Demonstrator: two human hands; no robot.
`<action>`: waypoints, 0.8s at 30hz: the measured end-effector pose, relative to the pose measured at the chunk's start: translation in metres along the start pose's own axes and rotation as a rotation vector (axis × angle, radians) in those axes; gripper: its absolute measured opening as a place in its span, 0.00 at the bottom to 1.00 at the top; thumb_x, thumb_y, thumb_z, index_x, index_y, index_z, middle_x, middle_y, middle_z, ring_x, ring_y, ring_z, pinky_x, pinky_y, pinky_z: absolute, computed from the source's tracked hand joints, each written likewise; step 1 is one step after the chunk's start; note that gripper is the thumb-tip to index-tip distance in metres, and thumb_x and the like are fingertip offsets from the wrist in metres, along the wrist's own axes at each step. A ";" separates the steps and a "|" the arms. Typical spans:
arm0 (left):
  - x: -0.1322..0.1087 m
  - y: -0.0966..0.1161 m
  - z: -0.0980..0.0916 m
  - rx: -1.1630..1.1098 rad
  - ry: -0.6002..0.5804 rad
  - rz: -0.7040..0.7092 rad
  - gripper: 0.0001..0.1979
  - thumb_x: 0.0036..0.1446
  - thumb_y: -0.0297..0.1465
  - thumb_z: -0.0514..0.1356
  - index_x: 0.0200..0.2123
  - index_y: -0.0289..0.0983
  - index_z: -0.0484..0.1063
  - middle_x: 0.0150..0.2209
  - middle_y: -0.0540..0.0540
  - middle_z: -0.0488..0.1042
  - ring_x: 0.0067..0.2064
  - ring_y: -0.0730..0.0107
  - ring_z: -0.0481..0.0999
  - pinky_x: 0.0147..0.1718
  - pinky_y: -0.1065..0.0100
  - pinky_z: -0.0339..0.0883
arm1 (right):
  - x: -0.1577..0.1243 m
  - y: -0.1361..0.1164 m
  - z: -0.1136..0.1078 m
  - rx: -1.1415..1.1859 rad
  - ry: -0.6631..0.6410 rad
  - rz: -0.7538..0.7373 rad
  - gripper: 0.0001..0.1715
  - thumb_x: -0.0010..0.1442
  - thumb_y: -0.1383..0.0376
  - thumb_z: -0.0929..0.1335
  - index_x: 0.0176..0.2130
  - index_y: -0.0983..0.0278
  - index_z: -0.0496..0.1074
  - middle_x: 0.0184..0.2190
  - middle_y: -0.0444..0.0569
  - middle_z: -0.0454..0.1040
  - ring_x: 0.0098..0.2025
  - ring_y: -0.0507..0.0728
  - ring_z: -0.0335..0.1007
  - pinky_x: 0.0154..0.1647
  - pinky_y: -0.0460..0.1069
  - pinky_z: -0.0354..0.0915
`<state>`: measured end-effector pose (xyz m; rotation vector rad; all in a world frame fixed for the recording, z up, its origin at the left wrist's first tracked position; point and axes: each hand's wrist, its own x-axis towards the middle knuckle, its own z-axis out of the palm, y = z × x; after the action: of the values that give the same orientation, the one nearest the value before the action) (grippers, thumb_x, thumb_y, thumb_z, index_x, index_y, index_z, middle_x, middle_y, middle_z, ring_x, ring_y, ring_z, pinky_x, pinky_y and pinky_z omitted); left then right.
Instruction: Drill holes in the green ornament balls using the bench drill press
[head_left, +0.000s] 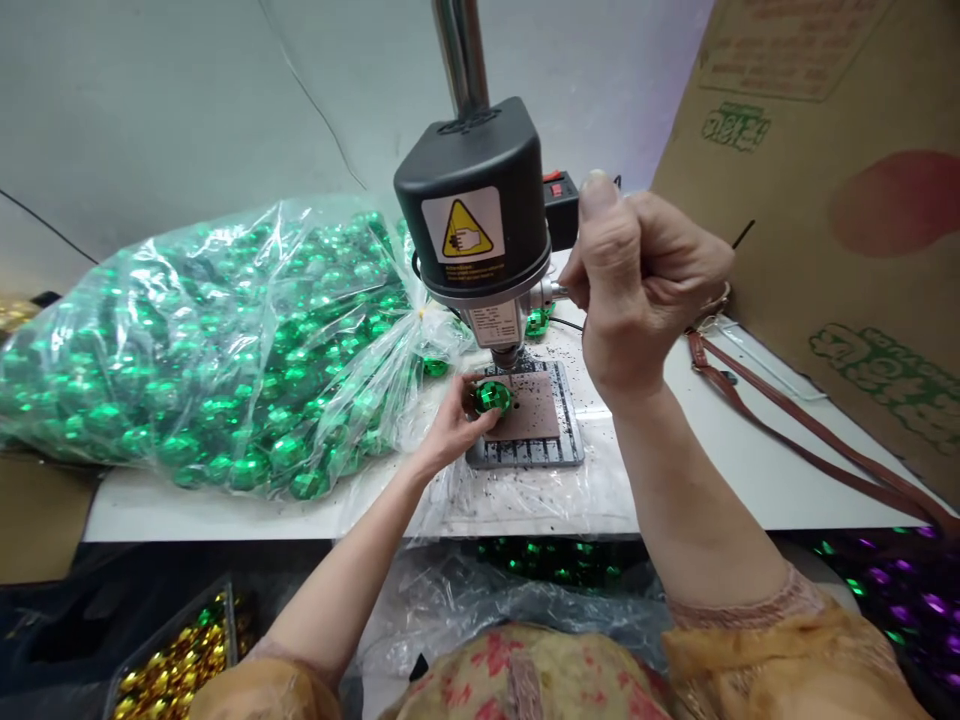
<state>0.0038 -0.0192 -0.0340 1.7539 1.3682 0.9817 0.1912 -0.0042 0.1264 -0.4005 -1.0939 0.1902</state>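
Note:
A shiny green faceted ball (492, 397) is pinched in my left hand (459, 418), over the brown board on the drill press base (570, 455). Right above the ball is the chuck of the small bench drill press (472, 205), which has a black motor housing with a yellow warning label. My right hand (637, 270) is closed in a fist at the press's right side, round its feed lever (558, 290); most of the lever is hidden by the fingers. Dark shavings are scattered over the base and board.
A big clear bag of green balls (202, 350) lies on the white table (225, 515) to the left. At the right stand a cardboard box (847, 220) and a brown strap (795, 430). Gold balls (176, 660) and purple balls (900, 600) sit below the table edge.

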 end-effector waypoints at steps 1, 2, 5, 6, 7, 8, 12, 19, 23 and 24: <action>0.001 0.001 0.000 0.029 0.009 0.009 0.24 0.54 0.34 0.67 0.53 0.37 0.68 0.37 0.48 0.74 0.33 0.72 0.70 0.31 0.70 0.65 | 0.000 0.000 0.000 0.014 0.007 -0.007 0.25 0.62 0.71 0.67 0.16 0.65 0.62 0.13 0.36 0.58 0.17 0.40 0.51 0.20 0.43 0.51; 0.001 0.003 0.000 0.062 0.010 0.023 0.23 0.53 0.33 0.67 0.52 0.37 0.69 0.37 0.48 0.74 0.33 0.72 0.70 0.31 0.71 0.65 | 0.000 0.001 0.001 0.029 0.013 -0.013 0.25 0.62 0.71 0.67 0.16 0.65 0.62 0.13 0.36 0.58 0.16 0.40 0.51 0.20 0.44 0.51; 0.003 0.007 0.003 0.173 -0.015 0.100 0.22 0.53 0.33 0.67 0.52 0.38 0.72 0.39 0.47 0.74 0.35 0.71 0.70 0.33 0.70 0.66 | 0.000 0.002 0.003 0.061 0.017 -0.008 0.25 0.63 0.70 0.67 0.16 0.65 0.61 0.13 0.36 0.56 0.16 0.40 0.50 0.21 0.44 0.49; 0.004 0.007 0.005 0.202 -0.018 0.130 0.22 0.53 0.33 0.67 0.52 0.39 0.73 0.40 0.47 0.73 0.36 0.70 0.71 0.34 0.69 0.67 | -0.001 0.001 0.003 0.065 0.017 0.000 0.26 0.63 0.70 0.67 0.16 0.65 0.60 0.13 0.36 0.56 0.17 0.40 0.50 0.21 0.44 0.49; 0.005 0.008 0.006 0.221 -0.017 0.157 0.23 0.54 0.34 0.67 0.53 0.39 0.73 0.41 0.46 0.73 0.38 0.69 0.72 0.36 0.68 0.68 | -0.001 0.001 0.003 0.061 0.014 0.011 0.26 0.63 0.69 0.67 0.16 0.66 0.60 0.13 0.36 0.56 0.17 0.40 0.50 0.21 0.44 0.49; 0.006 0.007 0.008 0.229 -0.019 0.178 0.23 0.54 0.35 0.67 0.54 0.40 0.73 0.42 0.46 0.72 0.39 0.68 0.72 0.37 0.68 0.68 | -0.001 0.000 0.003 0.049 0.011 0.023 0.26 0.63 0.68 0.67 0.16 0.65 0.60 0.13 0.36 0.56 0.17 0.40 0.50 0.22 0.44 0.49; 0.008 0.001 0.019 0.179 0.012 0.181 0.26 0.55 0.36 0.68 0.57 0.41 0.71 0.45 0.44 0.74 0.44 0.64 0.75 0.41 0.65 0.70 | 0.000 -0.002 0.003 -0.011 0.012 0.041 0.26 0.63 0.68 0.67 0.16 0.65 0.60 0.13 0.36 0.56 0.17 0.41 0.49 0.22 0.45 0.49; 0.004 -0.005 0.031 0.105 0.111 0.142 0.24 0.53 0.36 0.70 0.52 0.39 0.72 0.45 0.45 0.76 0.45 0.62 0.76 0.44 0.62 0.71 | 0.008 0.007 0.008 0.077 0.018 -0.001 0.28 0.60 0.56 0.70 0.15 0.64 0.61 0.11 0.36 0.55 0.14 0.43 0.45 0.19 0.48 0.48; 0.003 -0.003 0.032 0.144 0.122 0.208 0.24 0.54 0.36 0.69 0.54 0.40 0.71 0.47 0.43 0.72 0.48 0.62 0.75 0.46 0.61 0.71 | 0.013 0.013 0.009 0.079 -0.019 0.003 0.28 0.59 0.52 0.70 0.16 0.63 0.63 0.12 0.37 0.55 0.15 0.44 0.46 0.20 0.49 0.49; 0.003 -0.002 0.033 0.137 0.131 0.209 0.25 0.55 0.35 0.68 0.55 0.41 0.71 0.47 0.43 0.72 0.48 0.62 0.75 0.47 0.61 0.72 | 0.014 0.015 0.010 0.050 -0.027 0.015 0.29 0.59 0.50 0.69 0.16 0.62 0.62 0.12 0.37 0.55 0.15 0.45 0.45 0.21 0.49 0.49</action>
<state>0.0321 -0.0181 -0.0510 1.9966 1.3811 1.1561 0.1896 0.0161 0.1357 -0.3628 -1.1107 0.2363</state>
